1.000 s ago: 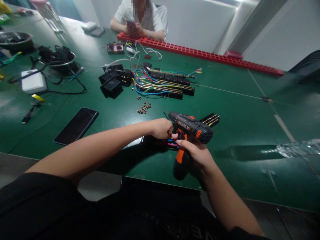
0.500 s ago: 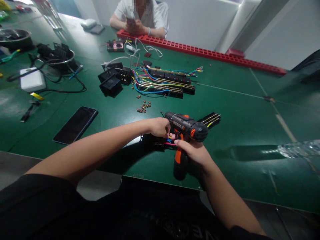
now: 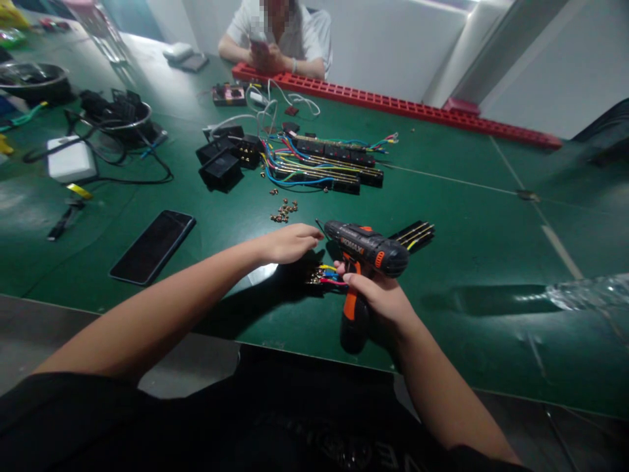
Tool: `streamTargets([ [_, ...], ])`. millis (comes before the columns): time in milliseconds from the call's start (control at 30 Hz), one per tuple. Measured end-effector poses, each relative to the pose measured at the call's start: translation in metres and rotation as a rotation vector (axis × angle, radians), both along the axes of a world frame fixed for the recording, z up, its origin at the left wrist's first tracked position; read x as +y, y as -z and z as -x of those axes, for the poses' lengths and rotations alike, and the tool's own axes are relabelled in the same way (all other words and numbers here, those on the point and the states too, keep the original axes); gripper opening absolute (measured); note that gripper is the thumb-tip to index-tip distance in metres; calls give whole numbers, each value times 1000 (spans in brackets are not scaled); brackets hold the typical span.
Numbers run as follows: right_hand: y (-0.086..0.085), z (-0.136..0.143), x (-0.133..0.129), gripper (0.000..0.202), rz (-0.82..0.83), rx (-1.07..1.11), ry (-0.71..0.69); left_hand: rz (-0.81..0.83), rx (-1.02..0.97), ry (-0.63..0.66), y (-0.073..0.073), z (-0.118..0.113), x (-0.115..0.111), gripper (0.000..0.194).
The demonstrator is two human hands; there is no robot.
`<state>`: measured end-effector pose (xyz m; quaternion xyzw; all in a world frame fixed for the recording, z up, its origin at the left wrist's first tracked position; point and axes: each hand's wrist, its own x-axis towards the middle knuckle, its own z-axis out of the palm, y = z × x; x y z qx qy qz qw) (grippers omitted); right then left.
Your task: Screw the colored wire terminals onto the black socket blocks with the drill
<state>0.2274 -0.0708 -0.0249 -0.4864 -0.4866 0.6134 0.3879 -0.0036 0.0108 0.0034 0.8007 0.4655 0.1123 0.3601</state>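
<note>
My right hand (image 3: 386,300) is wrapped around the handle of a black and orange cordless drill (image 3: 366,248), whose thin bit points away to the upper left. Beneath the drill lies a black power strip part (image 3: 314,278) with brass contacts and yellow, blue and red wires; my right fingertips are close to those wires. Its far end, a black strip with brass bars (image 3: 415,236), shows beyond the drill. My left hand (image 3: 291,242) hovers left of the drill's nose, its fingers stretched out and apart. Just past it is a small pile of brass screws (image 3: 284,211).
A phone (image 3: 153,248) lies at left. Several wired black strips (image 3: 324,172) and black plastic housings (image 3: 221,169) lie farther back. Behind them a red slotted rail (image 3: 393,103) runs along the table edge, where a person (image 3: 275,39) sits holding a phone. A metal bowl (image 3: 142,121) holds black parts.
My left hand has drawn back left from the wires and its fingers have opened, uncovering the brass contacts. My right hand and the drill have stayed almost still.
</note>
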Motion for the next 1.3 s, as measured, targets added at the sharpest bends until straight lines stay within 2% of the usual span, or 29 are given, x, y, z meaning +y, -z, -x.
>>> streamTargets([
  [100,1,1,0,32,17,23,2,-107,53,-28,0,16,-8,44],
  [167,1,1,0,33,23,25,2,-157,10,-41,-1,22,-15,44],
  [333,0,2,0,31,-5,10,-2,-243,-178,-81,2,22,-26,16],
  [400,-1,2,1,31,-17,4,-5,-293,-203,-61,6,20,-29,17],
  [500,-1,2,1,30,-20,-4,-10,-291,-258,-63,14,16,-33,17],
  [667,-1,1,0,29,-20,-5,-26,-247,-328,-200,25,16,-42,17],
  [800,-2,1,-1,28,-8,4,-33,-262,-379,-252,26,19,-43,14],
  [933,-2,1,-1,27,-11,8,-42,-354,-406,-270,25,19,-42,13],
  [1100,0,0,0,30,-18,-1,-51,-276,-464,-230,22,18,-45,17],
  [1300,-2,0,-1,29,-15,-13,-56,-426,-285,-63,21,22,-44,14],
])
